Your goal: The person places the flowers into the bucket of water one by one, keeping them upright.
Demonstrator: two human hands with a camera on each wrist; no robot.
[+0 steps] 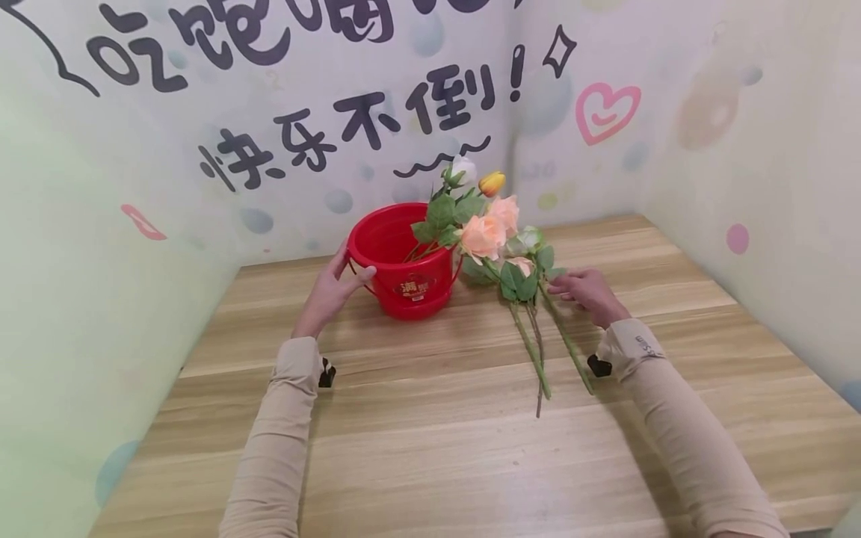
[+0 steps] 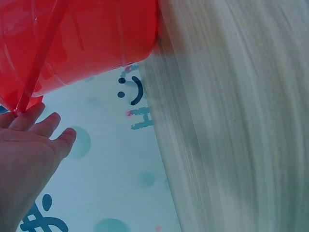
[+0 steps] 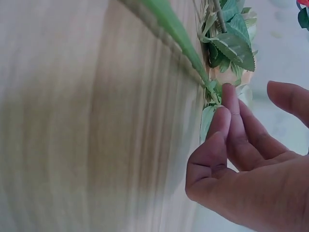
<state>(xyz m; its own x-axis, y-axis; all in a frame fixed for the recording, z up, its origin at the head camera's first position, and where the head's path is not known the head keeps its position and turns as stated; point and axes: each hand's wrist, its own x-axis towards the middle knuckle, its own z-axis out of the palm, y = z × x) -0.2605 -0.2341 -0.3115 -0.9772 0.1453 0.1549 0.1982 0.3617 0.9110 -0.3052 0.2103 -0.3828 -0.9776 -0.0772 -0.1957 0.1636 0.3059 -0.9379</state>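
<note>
A red bucket (image 1: 412, 288) stands upright near the back of the table. My left hand (image 1: 328, 293) touches its left side at the rim, thumb toward the front; in the left wrist view the fingers (image 2: 46, 126) are fairly straight beside the bucket's handle (image 2: 41, 58). A white rose (image 1: 461, 172) leans over the bucket's right rim, its stem inside. To the right lie peach roses (image 1: 484, 235) and a greenish-white rose (image 1: 526, 240). My right hand (image 1: 588, 293) is beside a green stem (image 3: 181, 41), its fingers bent toward the stem and its thumb apart.
An orange-yellow tulip (image 1: 492, 184) shows behind the peach roses; its stem is hidden. Several flower stems (image 1: 531, 347) point toward the front of the wooden table (image 1: 430, 433). A wall (image 1: 377, 179) with dark lettering rises behind the bucket.
</note>
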